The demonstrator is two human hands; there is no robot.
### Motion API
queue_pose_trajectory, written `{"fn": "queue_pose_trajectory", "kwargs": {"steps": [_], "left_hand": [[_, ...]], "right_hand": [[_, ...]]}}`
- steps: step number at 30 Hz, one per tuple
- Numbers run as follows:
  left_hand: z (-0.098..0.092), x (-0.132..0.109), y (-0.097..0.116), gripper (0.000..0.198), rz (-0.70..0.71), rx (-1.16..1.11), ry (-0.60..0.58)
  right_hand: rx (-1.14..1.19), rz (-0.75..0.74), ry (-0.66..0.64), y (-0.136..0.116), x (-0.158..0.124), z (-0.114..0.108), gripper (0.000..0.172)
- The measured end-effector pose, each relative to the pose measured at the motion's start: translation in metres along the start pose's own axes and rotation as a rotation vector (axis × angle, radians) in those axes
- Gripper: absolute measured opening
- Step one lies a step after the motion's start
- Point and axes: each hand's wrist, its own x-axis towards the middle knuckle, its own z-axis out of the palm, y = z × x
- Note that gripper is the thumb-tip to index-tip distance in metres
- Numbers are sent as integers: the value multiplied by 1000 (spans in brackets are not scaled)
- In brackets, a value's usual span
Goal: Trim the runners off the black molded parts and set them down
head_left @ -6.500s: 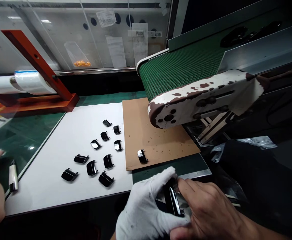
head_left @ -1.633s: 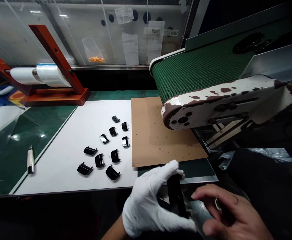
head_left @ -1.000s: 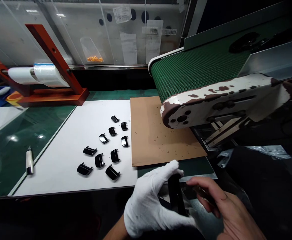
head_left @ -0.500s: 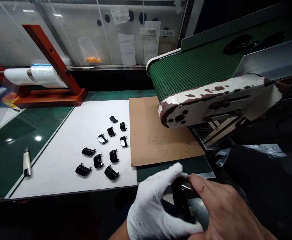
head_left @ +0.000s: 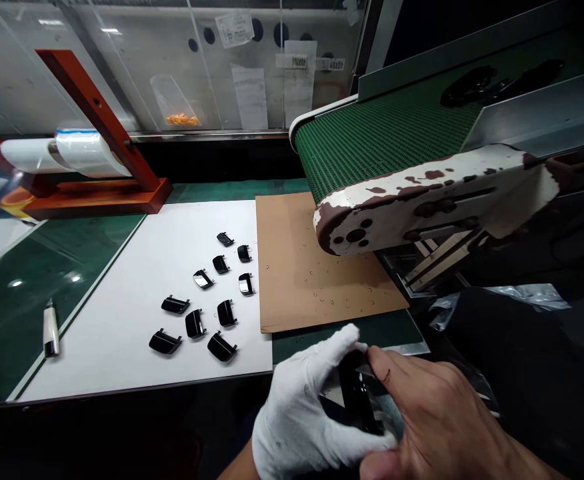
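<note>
My left hand (head_left: 297,410), in a white glove, is closed round a glossy black plastic part (head_left: 361,397) near the bottom of the view. Bare and curled, my right hand (head_left: 442,410) meets the same part from the right, its fingertips at the upper and lower ends. A greyish, shiny surface shows between part and right palm; I cannot make out what it is. On the white sheet (head_left: 137,293) to the left lie several similar small black plastic parts (head_left: 195,324), with short prongs on one side.
Brown cardboard (head_left: 292,267) with small curled scraps lies under the end of a green conveyor belt (head_left: 372,140), which carries dark parts (head_left: 472,87). A white-handled cutter (head_left: 51,330) lies left. Film rolls (head_left: 85,152) hang on an orange stand (head_left: 102,197).
Both hands shift slightly left with the black part, which turns a little between them. The grey surface by the right palm shows less. The parts on the sheet stay put.
</note>
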Motion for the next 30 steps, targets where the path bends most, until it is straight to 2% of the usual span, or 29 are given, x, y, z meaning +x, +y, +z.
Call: {"fn": "queue_pose_trajectory", "kwargs": {"steps": [7, 16, 24, 30], "left_hand": [[1, -6, -8, 83, -70, 2, 25], [-1, -7, -15, 83, -217, -99, 8], [-4, 4, -8, 89, -88, -32, -14], [-8, 7, -4, 83, -113, -16, -21]], "right_hand": [[-83, -40, 36, 6, -3, 12, 99], [-174, -115, 46, 10, -1, 16, 89], [-180, -55, 86, 6, 6, 11, 99], [-141, -19, 55, 4, 9, 11, 101]]}}
